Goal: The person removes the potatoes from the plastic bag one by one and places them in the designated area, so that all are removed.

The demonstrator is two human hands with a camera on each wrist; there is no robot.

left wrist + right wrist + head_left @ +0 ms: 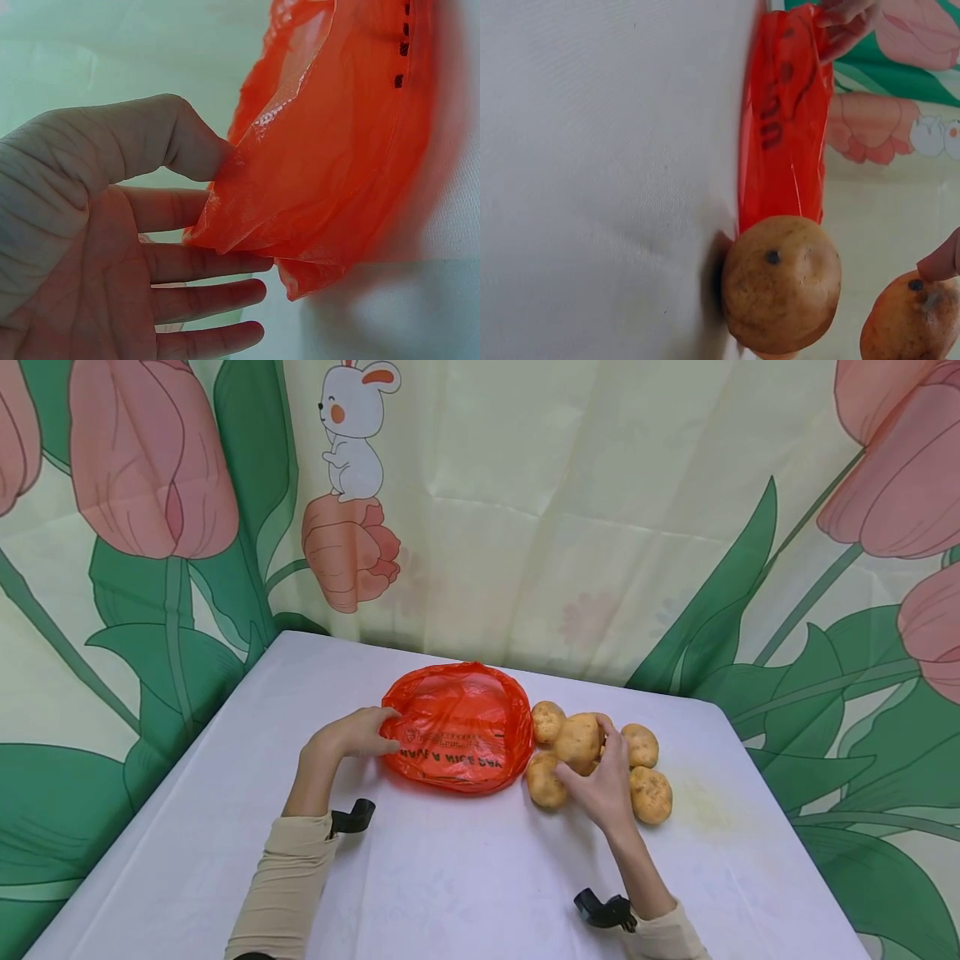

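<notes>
A red plastic bag [457, 693] with dark printing lies on the white table, its mouth spread wide. My left hand [366, 732] pinches the bag's left rim between thumb and forefinger; in the left wrist view the other fingers [210, 300] stretch out beside the film. To the right of the bag, my right hand [603, 777] grips a potato [577, 741] over the other potatoes. The right wrist view shows a fingertip [941, 259] on the held potato [911, 319], apart from a potato [780, 285] on the table.
Several more potatoes lie around the right hand, including one by the bag's edge [546, 781] and one at the right [651, 795]. A curtain [517, 527] with tulips and a rabbit hangs behind the table [450, 877]. Black camera mounts [603, 910] sit on both wrists.
</notes>
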